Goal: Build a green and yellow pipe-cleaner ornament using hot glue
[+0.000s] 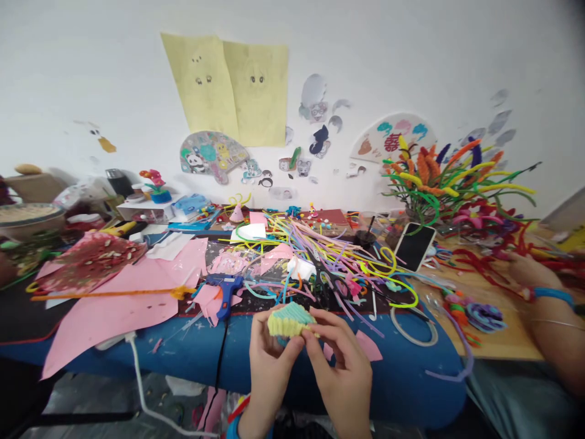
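Single view, worn on head; no second view to share scene. Looks forward and down from just above and behind table edge [388, 378]. Faces wall [137, 73] across table, wall filling top, floor [150, 390] peeking in lower left. Hands near lens, wall well beyond. Edges perhaps bent by lens; right corner dim.

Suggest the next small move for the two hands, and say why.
Probably a slight turn of the yellow-and-blue ribbed piece, left hand holding while the right hand eases it round. Both already grip it from opposite sides, and thumbs and fingers hide part of its lower edge, so turning should expose more to check.
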{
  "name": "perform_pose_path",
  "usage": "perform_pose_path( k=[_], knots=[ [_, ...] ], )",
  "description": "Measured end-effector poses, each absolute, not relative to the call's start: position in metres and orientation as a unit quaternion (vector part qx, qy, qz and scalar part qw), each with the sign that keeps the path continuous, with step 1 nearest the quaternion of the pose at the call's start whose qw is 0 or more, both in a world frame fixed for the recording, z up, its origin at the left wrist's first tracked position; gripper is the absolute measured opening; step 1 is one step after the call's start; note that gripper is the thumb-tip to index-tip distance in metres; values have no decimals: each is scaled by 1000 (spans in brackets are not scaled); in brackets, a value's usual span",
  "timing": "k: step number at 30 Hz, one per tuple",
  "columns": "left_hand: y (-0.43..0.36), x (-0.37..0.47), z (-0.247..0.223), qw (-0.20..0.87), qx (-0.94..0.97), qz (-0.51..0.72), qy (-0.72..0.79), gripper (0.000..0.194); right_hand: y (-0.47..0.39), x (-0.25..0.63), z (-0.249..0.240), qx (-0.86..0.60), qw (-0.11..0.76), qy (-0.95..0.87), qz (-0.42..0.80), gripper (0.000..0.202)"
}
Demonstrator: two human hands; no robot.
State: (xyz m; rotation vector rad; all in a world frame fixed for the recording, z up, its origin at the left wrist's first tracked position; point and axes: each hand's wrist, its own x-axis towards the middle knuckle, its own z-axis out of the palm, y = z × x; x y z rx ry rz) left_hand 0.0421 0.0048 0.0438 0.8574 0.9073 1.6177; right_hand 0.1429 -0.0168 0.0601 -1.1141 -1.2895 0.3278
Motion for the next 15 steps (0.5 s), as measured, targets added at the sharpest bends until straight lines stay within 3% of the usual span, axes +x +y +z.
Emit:
perform_pose_path(
  k=[8,12,15],
  knots=[
    [6,39,47,546,322,658,406,43,-21,151,68,-443,667,-538,264,6],
    [5,40,53,553,308,656,412,40,-23,154,69,-425,703,-529,212,7],
    [2,41,57,566,306,652,401,40,-21,156,60,-422,710,-554,107,19]
  ],
)
